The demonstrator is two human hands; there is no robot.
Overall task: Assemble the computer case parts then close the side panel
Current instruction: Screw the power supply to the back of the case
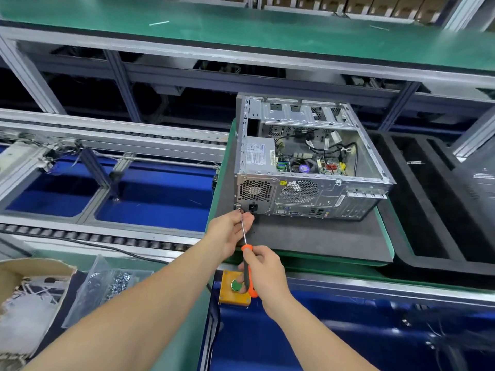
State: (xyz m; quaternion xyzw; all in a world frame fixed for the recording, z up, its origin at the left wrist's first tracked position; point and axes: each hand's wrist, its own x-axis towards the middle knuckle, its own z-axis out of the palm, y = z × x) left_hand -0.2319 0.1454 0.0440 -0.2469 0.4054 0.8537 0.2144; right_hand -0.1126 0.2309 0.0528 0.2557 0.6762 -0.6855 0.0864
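Observation:
An open metal computer case (pixel 308 194) lies on its side on a grey mat (pixel 308 239), its back panel facing me and the motherboard and power supply visible inside. My right hand (pixel 265 271) grips the orange handle of a screwdriver (pixel 248 274). The thin shaft runs up to a screw (pixel 239 208) at the lower left corner of the case's back. My left hand (pixel 230 228) pinches the shaft near its tip, right beside that corner.
A yellow box with a green button (pixel 233 289) sits under my right hand. A clear bag of screws (pixel 107 285) and a torn cardboard box (pixel 26 298) lie at the left. A roller conveyor (pixel 107 236) runs left; a black foam tray (pixel 434 210) sits right.

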